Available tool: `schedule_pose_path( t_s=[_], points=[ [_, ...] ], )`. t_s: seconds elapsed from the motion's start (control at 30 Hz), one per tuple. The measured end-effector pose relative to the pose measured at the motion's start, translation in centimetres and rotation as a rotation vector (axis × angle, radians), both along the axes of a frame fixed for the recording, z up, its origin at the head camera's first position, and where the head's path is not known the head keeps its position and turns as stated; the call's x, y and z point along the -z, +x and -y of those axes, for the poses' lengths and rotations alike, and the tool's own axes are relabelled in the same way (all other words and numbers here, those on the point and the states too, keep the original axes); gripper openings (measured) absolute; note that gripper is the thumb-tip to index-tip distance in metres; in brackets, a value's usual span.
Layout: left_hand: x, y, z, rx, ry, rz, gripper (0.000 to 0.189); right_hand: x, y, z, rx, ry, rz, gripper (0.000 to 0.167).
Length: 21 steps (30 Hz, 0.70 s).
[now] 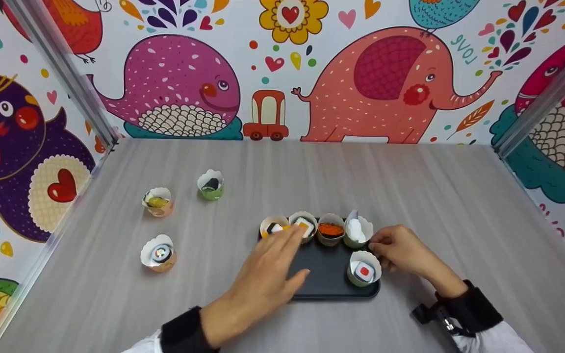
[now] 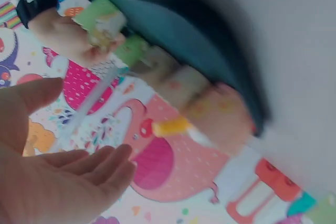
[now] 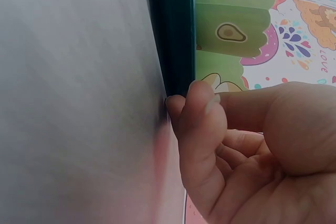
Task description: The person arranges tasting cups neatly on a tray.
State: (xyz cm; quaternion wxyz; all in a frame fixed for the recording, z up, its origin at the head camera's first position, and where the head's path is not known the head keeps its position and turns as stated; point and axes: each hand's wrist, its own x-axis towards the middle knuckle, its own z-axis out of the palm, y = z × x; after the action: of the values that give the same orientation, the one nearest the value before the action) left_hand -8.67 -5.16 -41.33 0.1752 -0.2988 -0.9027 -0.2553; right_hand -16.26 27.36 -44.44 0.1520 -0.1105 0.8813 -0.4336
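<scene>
A black tray (image 1: 324,289) lies on the table with a back row of paper cups and one green cup (image 1: 359,278) at its front right. That cup holds a toy sushi piece with a red centre. The back row includes an orange roe piece (image 1: 330,229) and a white piece (image 1: 354,230) in a green cup. My left hand (image 1: 265,272), fingers straight and thumb apart, is over the tray's left part and partly hides it; nothing is in it. My right hand (image 1: 402,251) pinches the tray's right edge with curled fingers (image 3: 202,129) and thumb, beside the green cups (image 3: 223,27).
Three more cups stand on the table to the left: one with a dark piece (image 1: 210,185), one with a yellow-green piece (image 1: 157,202) and one with a round roll (image 1: 160,253). Printed panels (image 1: 282,63) with cartoon animals enclose the table at the back and sides.
</scene>
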Motion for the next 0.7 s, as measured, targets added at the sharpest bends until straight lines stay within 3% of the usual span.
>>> schedule_pose_path(
  t_s=[0.23,0.43,0.7],
  points=[
    [-0.8,-0.9,4.9,-0.130,0.025,0.039,0.078,-0.1,-0.1,0.0,-0.002,0.004,0.006,0.010],
    [-1.6,-0.7,8.7,-0.261,-0.021,0.085,0.104,-0.1,-0.1,0.0,-0.003,0.003,0.008,0.010],
    [-0.9,-0.3,11.9,-0.390,-0.126,0.218,0.121,0.0,-0.1,-0.1,-0.016,0.000,0.019,0.010]
  ],
)
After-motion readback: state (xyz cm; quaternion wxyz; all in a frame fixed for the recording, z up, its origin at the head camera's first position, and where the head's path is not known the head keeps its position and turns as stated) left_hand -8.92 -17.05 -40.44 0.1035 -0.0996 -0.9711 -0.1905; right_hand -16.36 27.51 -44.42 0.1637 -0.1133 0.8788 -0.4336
